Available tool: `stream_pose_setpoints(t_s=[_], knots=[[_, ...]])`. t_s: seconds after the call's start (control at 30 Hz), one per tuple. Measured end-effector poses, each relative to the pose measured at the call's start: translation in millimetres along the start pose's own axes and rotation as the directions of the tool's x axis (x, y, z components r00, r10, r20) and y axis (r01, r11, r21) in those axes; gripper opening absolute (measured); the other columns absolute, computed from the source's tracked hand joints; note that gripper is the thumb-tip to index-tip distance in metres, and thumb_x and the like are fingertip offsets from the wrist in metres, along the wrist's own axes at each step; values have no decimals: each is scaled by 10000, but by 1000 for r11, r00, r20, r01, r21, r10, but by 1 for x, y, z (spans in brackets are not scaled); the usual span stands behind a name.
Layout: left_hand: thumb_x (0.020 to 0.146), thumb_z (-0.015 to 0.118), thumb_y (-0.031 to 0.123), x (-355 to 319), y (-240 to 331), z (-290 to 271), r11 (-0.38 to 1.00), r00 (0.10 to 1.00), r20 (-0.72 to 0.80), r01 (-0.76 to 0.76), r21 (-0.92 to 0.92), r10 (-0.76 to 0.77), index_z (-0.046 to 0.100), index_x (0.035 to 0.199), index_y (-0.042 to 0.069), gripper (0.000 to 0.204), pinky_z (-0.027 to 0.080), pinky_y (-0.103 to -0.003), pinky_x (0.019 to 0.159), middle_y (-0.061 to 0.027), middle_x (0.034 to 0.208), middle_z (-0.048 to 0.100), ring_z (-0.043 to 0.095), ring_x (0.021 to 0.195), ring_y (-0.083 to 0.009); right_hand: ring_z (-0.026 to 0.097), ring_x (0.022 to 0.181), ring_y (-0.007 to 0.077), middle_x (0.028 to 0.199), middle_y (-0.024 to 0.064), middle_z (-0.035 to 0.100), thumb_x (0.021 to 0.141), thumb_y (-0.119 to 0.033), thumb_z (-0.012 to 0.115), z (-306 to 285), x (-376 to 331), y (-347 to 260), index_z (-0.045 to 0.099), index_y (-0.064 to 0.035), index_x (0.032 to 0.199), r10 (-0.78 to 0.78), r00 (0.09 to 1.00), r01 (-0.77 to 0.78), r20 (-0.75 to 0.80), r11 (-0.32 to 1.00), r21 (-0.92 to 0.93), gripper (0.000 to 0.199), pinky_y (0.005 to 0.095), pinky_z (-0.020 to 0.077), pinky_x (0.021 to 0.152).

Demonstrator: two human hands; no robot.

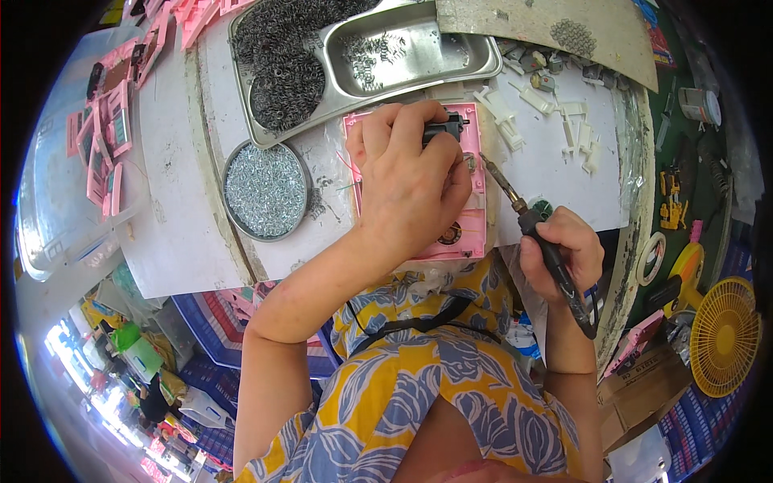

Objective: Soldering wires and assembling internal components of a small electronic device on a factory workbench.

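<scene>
A pink plastic device case [467, 217] lies open on the white worktable in front of me. My left hand [407, 181] rests over it and pinches a small black part [444, 127] at its top edge. My right hand [564, 245] grips the dark handle of a soldering iron [527, 221]. The iron's metal tip [489, 165] points at the right side of the case, close beside my left fingers. Thin red wires show under my left hand.
A round tin of small silver screws [266, 191] sits left of the case. A steel tray [386, 56] with metal springs stands behind. White plastic pieces [555, 121] lie at the right. Pink cases [109, 137] are stacked far left. A yellow fan [725, 338] stands low right.
</scene>
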State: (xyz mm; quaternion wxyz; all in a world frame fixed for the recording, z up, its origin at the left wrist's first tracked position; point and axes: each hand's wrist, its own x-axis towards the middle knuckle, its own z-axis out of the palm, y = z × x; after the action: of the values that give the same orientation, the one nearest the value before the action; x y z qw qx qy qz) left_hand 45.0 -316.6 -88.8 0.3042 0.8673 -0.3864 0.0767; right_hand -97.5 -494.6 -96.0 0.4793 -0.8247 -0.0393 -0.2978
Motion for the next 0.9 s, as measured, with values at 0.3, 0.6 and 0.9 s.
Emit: stream_pose_setpoints(t_s=[0.3,0.6,0.9], knots=[[718,784,160,0,0,-1,1000,1000,14,-2,4,2,693,805,132,129,336,-478,910,-70,1209,612,508,1127,-337,468,465,159,614,33,515,766,20,789,1,3,-3,627,-13,988,11,999,-11,31,1000,-13,277,285,335,432],[735,785,155,-1,-1,-2,1000,1000,8,-9,-11,9,699,822,135,124,332,-483,917,-67,1216,611,504,1129,-341,490,474,190,639,51,562,751,35,792,1,12,-7,634,-26,994,-66,992,74,103,995,-74,296,305,368,446],[733,796,165,-2,-1,-1,1000,1000,-11,-7,-14,7,720,845,130,140,331,-476,932,-71,1212,620,509,1132,-334,451,471,153,607,30,512,768,28,801,-5,4,-4,630,-14,1006,3,1000,-4,-6,1000,-18,296,287,318,442]])
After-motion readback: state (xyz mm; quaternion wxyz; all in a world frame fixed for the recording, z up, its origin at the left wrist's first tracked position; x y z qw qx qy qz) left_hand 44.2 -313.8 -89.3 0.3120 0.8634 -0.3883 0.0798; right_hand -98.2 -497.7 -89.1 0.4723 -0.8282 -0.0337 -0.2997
